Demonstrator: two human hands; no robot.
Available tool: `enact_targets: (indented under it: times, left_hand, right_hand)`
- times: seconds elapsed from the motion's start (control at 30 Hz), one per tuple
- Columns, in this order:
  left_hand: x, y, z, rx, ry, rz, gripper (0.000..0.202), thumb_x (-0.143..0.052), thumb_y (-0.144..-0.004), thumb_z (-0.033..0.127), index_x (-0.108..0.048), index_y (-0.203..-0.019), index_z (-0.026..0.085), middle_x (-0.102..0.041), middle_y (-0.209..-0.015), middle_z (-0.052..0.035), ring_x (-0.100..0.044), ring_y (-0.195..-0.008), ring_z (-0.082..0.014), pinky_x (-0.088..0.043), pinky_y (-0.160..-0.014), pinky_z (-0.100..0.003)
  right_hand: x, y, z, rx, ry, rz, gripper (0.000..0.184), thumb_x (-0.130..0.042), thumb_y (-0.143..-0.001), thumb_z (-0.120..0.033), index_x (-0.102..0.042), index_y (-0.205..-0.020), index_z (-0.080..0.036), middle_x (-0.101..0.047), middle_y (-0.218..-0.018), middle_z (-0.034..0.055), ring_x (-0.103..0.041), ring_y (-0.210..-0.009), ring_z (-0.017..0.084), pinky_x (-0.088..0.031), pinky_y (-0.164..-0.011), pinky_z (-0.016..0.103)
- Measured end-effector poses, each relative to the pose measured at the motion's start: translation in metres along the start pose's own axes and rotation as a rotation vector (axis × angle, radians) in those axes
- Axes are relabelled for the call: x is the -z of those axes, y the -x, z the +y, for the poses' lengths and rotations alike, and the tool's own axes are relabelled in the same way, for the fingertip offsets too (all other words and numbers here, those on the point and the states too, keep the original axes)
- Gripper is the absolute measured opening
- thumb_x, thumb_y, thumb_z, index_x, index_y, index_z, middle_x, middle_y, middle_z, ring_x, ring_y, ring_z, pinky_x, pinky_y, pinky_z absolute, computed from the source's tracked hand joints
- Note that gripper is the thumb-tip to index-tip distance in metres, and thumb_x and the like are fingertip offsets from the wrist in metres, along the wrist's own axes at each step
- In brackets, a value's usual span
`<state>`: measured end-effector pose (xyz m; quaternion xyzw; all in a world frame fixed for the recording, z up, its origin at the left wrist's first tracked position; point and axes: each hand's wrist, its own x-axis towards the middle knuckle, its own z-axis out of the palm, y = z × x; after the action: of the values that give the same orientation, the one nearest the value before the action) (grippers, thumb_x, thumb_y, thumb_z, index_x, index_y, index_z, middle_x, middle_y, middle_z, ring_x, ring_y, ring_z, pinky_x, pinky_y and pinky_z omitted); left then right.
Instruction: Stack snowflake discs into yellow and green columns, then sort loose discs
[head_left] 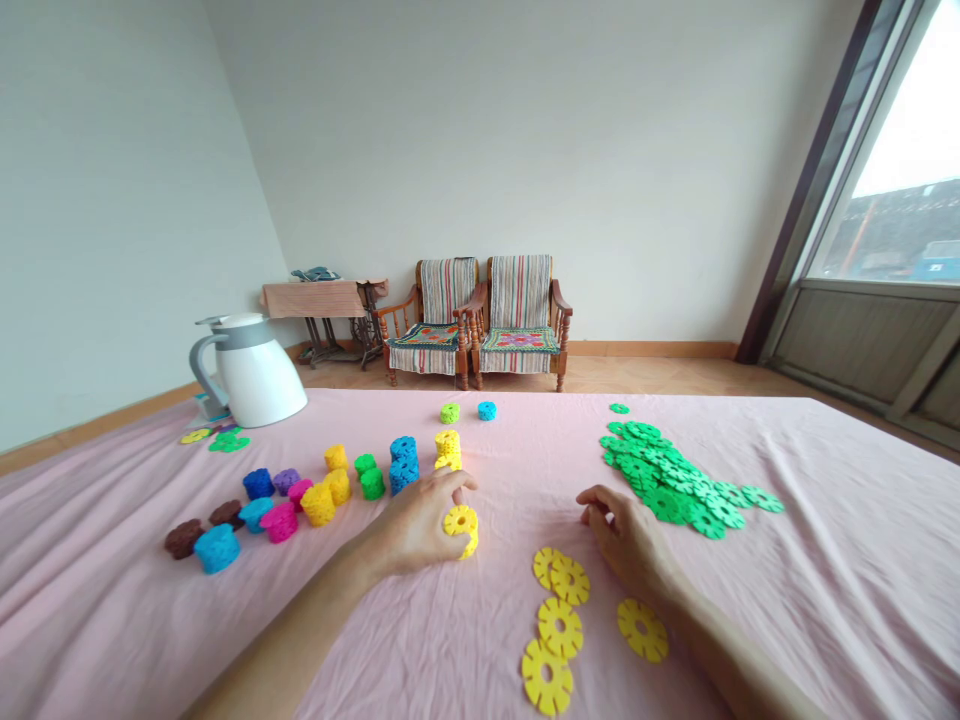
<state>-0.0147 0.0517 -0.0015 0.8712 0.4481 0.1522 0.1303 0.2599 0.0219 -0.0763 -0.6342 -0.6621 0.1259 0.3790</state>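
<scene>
My left hand (421,520) curls round a short stack of yellow notched discs (460,522), thumb at its near side and fingers behind it. Past those fingers stand more yellow stacks (448,442). My right hand (621,535) is over the cloth with loosely bent fingers a little apart, and nothing shows in them. Between the hands, towards me, lie several loose yellow discs (561,628), some overlapping. Another yellow disc (643,630) lies by my right wrist. A spread pile of green discs (667,475) is just beyond my right hand.
Stacks of discs stand on the left, among them blue (403,463), magenta (280,522) and brown (184,539). A white jug (259,372) is at the far left on the pink cloth (840,540). Two wooden armchairs (520,300) stand by the wall.
</scene>
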Motion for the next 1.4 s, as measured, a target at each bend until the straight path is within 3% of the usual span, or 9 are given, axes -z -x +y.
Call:
enact_targets:
  times: [0.13, 0.27, 0.4, 0.53, 0.7, 0.8, 0.93, 1.1, 1.4]
  left_hand:
    - [0.007, 0.004, 0.02, -0.056, 0.046, 0.049, 0.039, -0.062, -0.064, 0.018, -0.054, -0.102, 0.022, -0.055, -0.1, -0.0021, -0.053, -0.093, -0.0188, -0.041, -0.081, -0.029]
    - [0.0, 0.013, 0.05, -0.184, 0.081, -0.122, 0.03, -0.067, -0.067, 0.026, -0.057, -0.095, 0.022, -0.056, -0.093, -0.0009, -0.054, -0.084, -0.0178, -0.043, -0.076, -0.028]
    - [-0.02, 0.025, 0.071, -0.339, 0.053, -0.281, 0.053, -0.072, -0.064, 0.039, -0.053, -0.112, 0.027, -0.052, -0.109, -0.003, -0.056, -0.09, -0.0213, -0.046, -0.077, -0.032]
    - [-0.034, 0.034, 0.082, -0.381, 0.002, -0.324, 0.048, -0.069, -0.07, 0.038, -0.051, -0.114, 0.029, -0.05, -0.116, -0.0037, -0.056, -0.095, -0.0227, -0.048, -0.078, -0.032]
    - [-0.044, 0.031, 0.085, -0.305, 0.024, -0.249, 0.021, -0.062, -0.076, 0.024, -0.055, -0.096, 0.023, -0.053, -0.108, -0.0015, -0.056, -0.091, -0.0185, -0.048, -0.077, -0.027]
    - [-0.05, 0.028, 0.082, -0.238, 0.051, -0.139, 0.026, -0.059, -0.077, 0.016, -0.053, -0.1, 0.024, -0.052, -0.109, -0.0012, -0.054, -0.095, -0.0177, -0.046, -0.083, -0.027]
    - [-0.049, 0.028, 0.082, -0.195, 0.003, -0.087, 0.024, -0.058, -0.078, 0.015, -0.052, -0.101, 0.023, -0.051, -0.106, -0.0023, -0.055, -0.093, -0.0186, -0.046, -0.08, -0.03]
    - [-0.045, 0.033, 0.088, -0.277, -0.065, -0.141, 0.015, -0.06, -0.081, 0.023, -0.051, -0.093, 0.021, -0.053, -0.102, -0.0029, -0.057, -0.084, -0.0181, -0.048, -0.07, -0.029]
    - [-0.063, 0.027, 0.078, -0.307, -0.045, -0.07, 0.011, -0.045, -0.087, 0.012, -0.05, -0.092, 0.02, -0.054, -0.099, -0.0023, -0.056, -0.082, -0.0159, -0.048, -0.068, -0.026]
  right_hand:
    - [0.0, 0.0, 0.002, 0.003, -0.001, -0.013, 0.024, -0.041, -0.076, -0.021, -0.063, -0.087, -0.019, -0.067, -0.073, 0.001, -0.06, -0.062, 0.015, -0.041, -0.06, 0.026]
    - [0.002, 0.001, -0.006, 0.015, -0.002, -0.041, 0.023, -0.044, -0.075, -0.021, -0.063, -0.089, -0.019, -0.066, -0.075, 0.0013, -0.058, -0.061, 0.014, -0.041, -0.06, 0.026]
    - [0.013, 0.007, -0.027, 0.038, -0.102, -0.228, 0.024, -0.049, -0.073, -0.022, -0.062, -0.093, -0.018, -0.063, -0.078, 0.0014, -0.055, -0.06, 0.012, -0.041, -0.056, 0.022]
    - [0.025, 0.016, -0.04, 0.078, -0.062, -0.427, 0.026, -0.061, -0.064, -0.023, -0.063, -0.09, -0.019, -0.062, -0.082, 0.0016, -0.054, -0.066, 0.012, -0.042, -0.059, 0.022]
    - [0.016, 0.018, -0.043, 0.079, -0.153, -0.418, 0.024, -0.057, -0.068, -0.021, -0.06, -0.092, -0.018, -0.062, -0.08, 0.0014, -0.054, -0.064, 0.011, -0.041, -0.057, 0.022]
    - [0.015, 0.014, -0.042, 0.017, -0.203, -0.386, 0.023, -0.049, -0.073, -0.019, -0.058, -0.093, -0.018, -0.063, -0.081, 0.002, -0.055, -0.061, 0.011, -0.04, -0.054, 0.022]
    - [0.044, 0.016, -0.036, 0.023, 0.127, -0.369, 0.011, -0.053, -0.067, -0.018, -0.058, -0.077, -0.02, -0.062, -0.067, 0.0013, -0.054, -0.065, 0.015, -0.038, -0.059, 0.027]
    - [0.076, 0.03, -0.035, -0.013, 0.256, -0.615, 0.028, -0.058, -0.054, -0.012, -0.056, -0.079, -0.023, -0.064, -0.075, 0.001, -0.055, -0.073, 0.019, -0.038, -0.062, 0.028]
    - [0.047, 0.032, -0.059, 0.108, 0.114, -0.676, 0.03, -0.05, -0.057, -0.006, -0.053, -0.083, -0.021, -0.06, -0.084, 0.0014, -0.054, -0.077, 0.015, -0.04, -0.068, 0.024]
